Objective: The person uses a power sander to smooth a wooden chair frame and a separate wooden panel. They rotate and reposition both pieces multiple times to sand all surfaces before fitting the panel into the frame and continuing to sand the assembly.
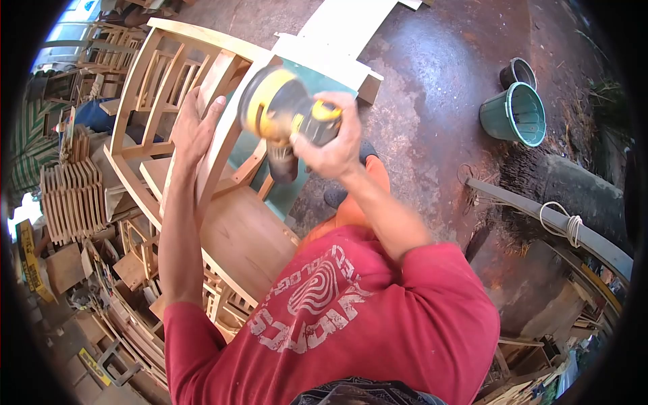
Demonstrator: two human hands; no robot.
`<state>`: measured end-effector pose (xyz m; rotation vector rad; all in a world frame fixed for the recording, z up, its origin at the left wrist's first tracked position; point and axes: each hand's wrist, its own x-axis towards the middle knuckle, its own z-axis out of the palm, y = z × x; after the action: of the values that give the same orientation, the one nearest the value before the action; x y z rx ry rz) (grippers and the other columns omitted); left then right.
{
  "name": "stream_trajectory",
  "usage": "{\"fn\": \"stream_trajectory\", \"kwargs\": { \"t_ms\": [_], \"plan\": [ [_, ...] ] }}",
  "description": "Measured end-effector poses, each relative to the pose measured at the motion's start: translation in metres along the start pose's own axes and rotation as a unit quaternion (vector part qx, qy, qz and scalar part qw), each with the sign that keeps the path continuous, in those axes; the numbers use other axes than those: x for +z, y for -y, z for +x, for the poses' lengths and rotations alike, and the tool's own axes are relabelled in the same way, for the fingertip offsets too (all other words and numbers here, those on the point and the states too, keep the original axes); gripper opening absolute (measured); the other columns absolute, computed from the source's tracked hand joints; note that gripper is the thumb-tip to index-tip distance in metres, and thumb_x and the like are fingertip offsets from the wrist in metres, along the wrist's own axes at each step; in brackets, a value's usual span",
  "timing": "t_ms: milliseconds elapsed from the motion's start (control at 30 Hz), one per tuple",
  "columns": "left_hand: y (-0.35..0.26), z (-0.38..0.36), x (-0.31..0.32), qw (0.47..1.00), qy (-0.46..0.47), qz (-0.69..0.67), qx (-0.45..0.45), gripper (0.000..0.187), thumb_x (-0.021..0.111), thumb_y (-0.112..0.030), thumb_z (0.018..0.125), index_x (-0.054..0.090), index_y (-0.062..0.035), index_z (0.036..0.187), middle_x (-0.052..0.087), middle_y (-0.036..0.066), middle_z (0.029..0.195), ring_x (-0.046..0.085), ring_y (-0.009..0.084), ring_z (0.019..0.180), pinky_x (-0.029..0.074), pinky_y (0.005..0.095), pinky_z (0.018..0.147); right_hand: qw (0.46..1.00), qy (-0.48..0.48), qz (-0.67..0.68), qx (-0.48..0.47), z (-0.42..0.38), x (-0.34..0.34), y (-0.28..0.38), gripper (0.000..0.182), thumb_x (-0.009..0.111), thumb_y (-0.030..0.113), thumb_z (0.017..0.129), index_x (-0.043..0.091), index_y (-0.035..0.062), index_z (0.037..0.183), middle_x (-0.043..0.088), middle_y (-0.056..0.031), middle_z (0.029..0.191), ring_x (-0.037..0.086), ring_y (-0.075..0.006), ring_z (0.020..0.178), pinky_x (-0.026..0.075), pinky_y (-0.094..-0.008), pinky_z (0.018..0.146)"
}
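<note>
My right hand (pixel 331 145) is closed round a yellow and black power sander (pixel 270 101), blurred by motion. The sander's round pad side is against or very near a rail of a pale wooden chair frame (pixel 233 128); whether they touch I cannot tell. A dark canister hangs below the tool. On the frame's upper part rests my left hand (pixel 196 128), thumb apart from the fingers, the palm along a wooden rail. The frame has curved slats on the left and a broad flat wooden panel (pixel 246 229) nearer my body.
A green bucket (pixel 513 115) and a dark bucket (pixel 518 73) stand at the right. White boards (pixel 344 27) lie beyond the frame. Stacked wooden parts (pixel 73 196) fill the left side. A long beam with coiled cord (pixel 570 226) crosses the right.
</note>
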<state>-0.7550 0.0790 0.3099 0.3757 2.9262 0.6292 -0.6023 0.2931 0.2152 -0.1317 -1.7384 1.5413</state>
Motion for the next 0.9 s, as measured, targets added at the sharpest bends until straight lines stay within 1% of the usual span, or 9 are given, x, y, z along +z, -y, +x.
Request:
{"fn": "stream_trajectory", "kwargs": {
  "t_ms": [133, 200, 333, 400, 500, 700, 767, 833, 900],
  "plan": [
    [0.001, 0.004, -0.004, 0.999, 0.004, 0.028, -0.037, 0.081, 0.062, -0.063, 0.093, 0.05, -0.0044, 0.147, 0.062, 0.025, 0.138, 0.058, 0.0397, 0.132, 0.041, 0.0443, 0.111, 0.999, -0.004, 0.02, -0.049, -0.004, 0.008, -0.003, 0.062, 0.084, 0.014, 0.066, 0.056, 0.0043, 0.121, 0.058, -0.0152, 0.108, 0.061, -0.0283, 0.102, 0.052, -0.0393, 0.088],
    [0.003, 0.006, -0.004, 0.999, 0.01, 0.011, -0.05, 0.082, 0.062, -0.063, 0.093, 0.05, -0.0034, 0.147, 0.062, 0.026, 0.139, 0.057, 0.0393, 0.132, 0.041, 0.0443, 0.111, 1.0, -0.021, -0.009, 0.014, 0.009, 0.004, -0.012, 0.063, 0.083, 0.012, 0.069, 0.052, 0.0038, 0.124, 0.061, -0.0103, 0.107, 0.062, -0.0198, 0.094, 0.053, -0.035, 0.086],
    [0.011, 0.01, -0.001, 1.0, -0.014, 0.018, -0.012, 0.081, 0.064, -0.06, 0.092, 0.051, -0.0003, 0.145, 0.061, 0.027, 0.138, 0.058, 0.0384, 0.132, 0.041, 0.0442, 0.111, 0.992, -0.03, 0.074, 0.094, 0.015, 0.006, -0.012, 0.064, 0.083, 0.011, 0.069, 0.052, 0.0029, 0.124, 0.061, -0.0114, 0.107, 0.063, -0.0207, 0.097, 0.054, -0.0367, 0.087],
    [0.004, 0.007, -0.004, 1.0, -0.007, 0.008, -0.012, 0.081, 0.066, -0.057, 0.092, 0.05, 0.0006, 0.146, 0.062, 0.027, 0.138, 0.058, 0.0375, 0.132, 0.04, 0.043, 0.112, 0.998, -0.017, -0.025, -0.052, 0.001, 0.013, -0.004, 0.065, 0.083, 0.01, 0.067, 0.051, 0.0023, 0.124, 0.059, -0.0152, 0.111, 0.062, -0.0245, 0.102, 0.053, -0.0394, 0.09],
    [0.011, 0.007, -0.006, 0.999, -0.009, -0.032, 0.023, 0.08, 0.068, -0.054, 0.092, 0.05, 0.0014, 0.147, 0.063, 0.026, 0.136, 0.058, 0.037, 0.131, 0.041, 0.0428, 0.111, 0.997, -0.001, -0.004, -0.082, -0.026, 0.027, 0.006, 0.066, 0.082, 0.009, 0.066, 0.051, 0.0034, 0.125, 0.057, -0.0188, 0.115, 0.06, -0.0315, 0.104, 0.051, -0.0426, 0.09],
    [0.057, -0.002, -0.035, 0.979, 0.053, -0.175, 0.094, 0.069, 0.064, -0.048, 0.098, 0.055, 0.0037, 0.142, 0.068, 0.025, 0.129, 0.065, 0.0323, 0.12, 0.048, 0.0387, 0.104, 0.986, -0.005, -0.033, -0.162, -0.041, 0.048, 0.021, 0.067, 0.086, 0.011, 0.066, 0.053, 0.0067, 0.124, 0.057, -0.0199, 0.115, 0.061, -0.0363, 0.103, 0.054, -0.0453, 0.083],
    [0.1, -0.024, -0.055, 0.996, 0.056, -0.068, 0.022, 0.062, 0.063, -0.046, 0.1, 0.058, 0.0009, 0.14, 0.072, 0.022, 0.12, 0.068, 0.0284, 0.111, 0.051, 0.036, 0.098, 0.983, 0.02, -0.058, -0.176, -0.049, 0.053, 0.02, 0.068, 0.088, 0.01, 0.066, 0.053, 0.0095, 0.125, 0.055, -0.0207, 0.119, 0.06, -0.0361, 0.106, 0.053, -0.0452, 0.084],
    [0.143, -0.066, -0.067, 0.998, 0.026, -0.06, -0.005, 0.059, 0.061, -0.044, 0.102, 0.059, -0.0025, 0.143, 0.07, 0.019, 0.126, 0.064, 0.0262, 0.119, 0.048, 0.0369, 0.103, 0.978, 0.035, -0.039, -0.201, -0.054, 0.059, 0.018, 0.071, 0.089, 0.011, 0.066, 0.051, 0.0122, 0.126, 0.052, -0.0203, 0.122, 0.059, -0.0357, 0.108, 0.053, -0.0449, 0.084],
    [0.175, -0.102, -0.068, 0.989, -0.113, -0.04, -0.085, 0.051, 0.062, -0.04, 0.102, 0.063, -0.0043, 0.139, 0.071, 0.019, 0.125, 0.064, 0.0243, 0.12, 0.048, 0.0369, 0.104, 0.973, 0.06, -0.047, -0.217, -0.06, 0.059, 0.02, 0.072, 0.089, 0.01, 0.066, 0.05, 0.0134, 0.127, 0.052, -0.0199, 0.122, 0.058, -0.0353, 0.109, 0.053, -0.0448, 0.085]
  ]
}}
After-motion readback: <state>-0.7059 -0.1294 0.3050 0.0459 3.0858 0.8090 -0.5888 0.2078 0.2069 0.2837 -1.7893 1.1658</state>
